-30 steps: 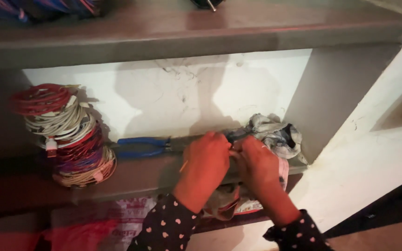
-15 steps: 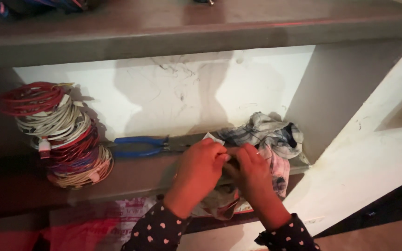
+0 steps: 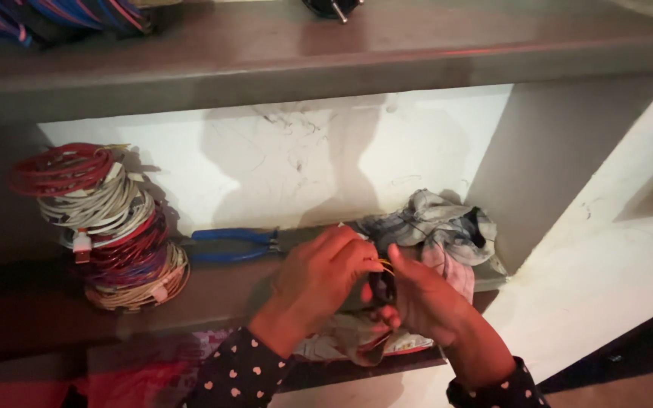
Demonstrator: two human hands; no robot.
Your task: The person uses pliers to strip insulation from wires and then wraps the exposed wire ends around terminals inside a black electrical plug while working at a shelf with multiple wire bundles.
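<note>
My left hand [image 3: 319,276] and my right hand [image 3: 425,298] meet at the front edge of a grey shelf [image 3: 221,291]. Together they pinch a small dark object with thin yellowish strands [image 3: 382,273] between the fingertips; what it is stays unclear. Both sleeves are dark with small pink hearts. Just behind my right hand lies a crumpled grey and white cloth [image 3: 436,230]. Blue-handled pliers [image 3: 236,244] lie on the shelf left of my left hand, jaws hidden behind it.
A tall stack of coiled red, white and beige wires [image 3: 103,227] stands at the shelf's left. An upper shelf [image 3: 326,57] carries blue and red wire coils [image 3: 54,15]. A white wall [image 3: 614,279] slopes on the right. Pink and white packaging [image 3: 153,363] sits below.
Both hands have stayed together at the shelf's front edge, shifting slightly right and nearer the cloth while working the small object. The pliers and wire coils have not moved.
</note>
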